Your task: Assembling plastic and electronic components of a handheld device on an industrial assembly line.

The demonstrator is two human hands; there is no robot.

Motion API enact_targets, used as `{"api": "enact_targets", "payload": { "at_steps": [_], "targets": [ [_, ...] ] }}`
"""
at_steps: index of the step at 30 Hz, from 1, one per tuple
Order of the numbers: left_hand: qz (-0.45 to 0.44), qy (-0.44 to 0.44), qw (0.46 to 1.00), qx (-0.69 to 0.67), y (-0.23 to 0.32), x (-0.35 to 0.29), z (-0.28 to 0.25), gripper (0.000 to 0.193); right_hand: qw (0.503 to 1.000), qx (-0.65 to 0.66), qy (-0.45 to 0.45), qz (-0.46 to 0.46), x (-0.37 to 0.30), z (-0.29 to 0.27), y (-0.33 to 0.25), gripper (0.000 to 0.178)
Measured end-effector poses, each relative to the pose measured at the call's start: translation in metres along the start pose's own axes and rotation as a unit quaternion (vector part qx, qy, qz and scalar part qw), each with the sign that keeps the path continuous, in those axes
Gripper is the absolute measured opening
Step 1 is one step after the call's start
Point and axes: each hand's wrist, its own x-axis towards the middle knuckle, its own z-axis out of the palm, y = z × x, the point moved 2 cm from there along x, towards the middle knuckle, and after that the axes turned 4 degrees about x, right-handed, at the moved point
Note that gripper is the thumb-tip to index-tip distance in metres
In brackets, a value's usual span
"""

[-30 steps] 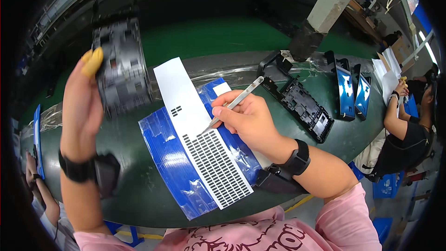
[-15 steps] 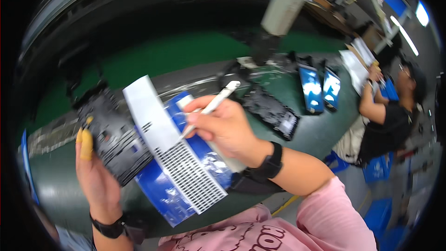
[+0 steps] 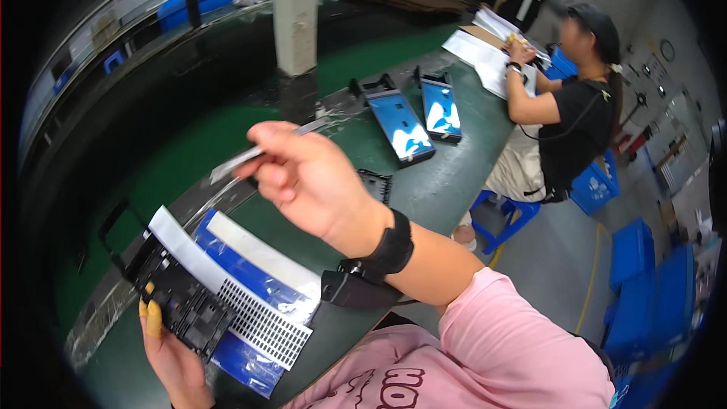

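Observation:
My left hand, with yellow finger covers on two fingers, grips the edge of a black plastic housing at the lower left. The housing has a handle-like frame at its far end. Raised over the bench in the middle, my right hand pinches a slim pale tool, its kind not clear. Next to the housing, and partly overlapping it, lies a white sheet with rows of small black labels. Under the sheet is a blue plastic-wrapped packet, with a white strip along it.
Beyond my right wrist, a second black housing is partly hidden. Two devices with shiny blue faces lie farther along the green bench. A co-worker sits at the right, handling white papers. A pillar stands behind the bench.
The view has swung to the right. My right hand has lifted the tool off the label sheet and away from it. My left hand still holds the housing.

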Motion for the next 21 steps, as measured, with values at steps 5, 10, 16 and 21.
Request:
{"api": "enact_targets", "payload": {
  "at_steps": [5, 10, 16, 21],
  "targets": [
    [-0.009, 0.027, 0.999, 0.026, 0.017, -0.007, -0.011, 0.03, 0.989, 0.093, 0.088, -0.073, -0.06, -0.033, -0.043, 0.01],
    [0.001, 0.046, 0.994, 0.1, 0.011, -0.008, 0.006, 0.034, 0.992, 0.11, 0.039, 0.037, -0.128, -0.112, -0.052, 0.015],
    [0.069, 0.095, 0.982, 0.151, 0.009, 0.002, 0.01, 0.038, 0.992, 0.09, 0.022, 0.082, -0.126, -0.144, -0.097, 0.021],
    [0.141, 0.112, 0.956, 0.233, 0.018, 0.01, 0.002, 0.037, 0.97, 0.187, 0.035, 0.15, -0.111, -0.148, -0.077, 0.022]
  ]
}}
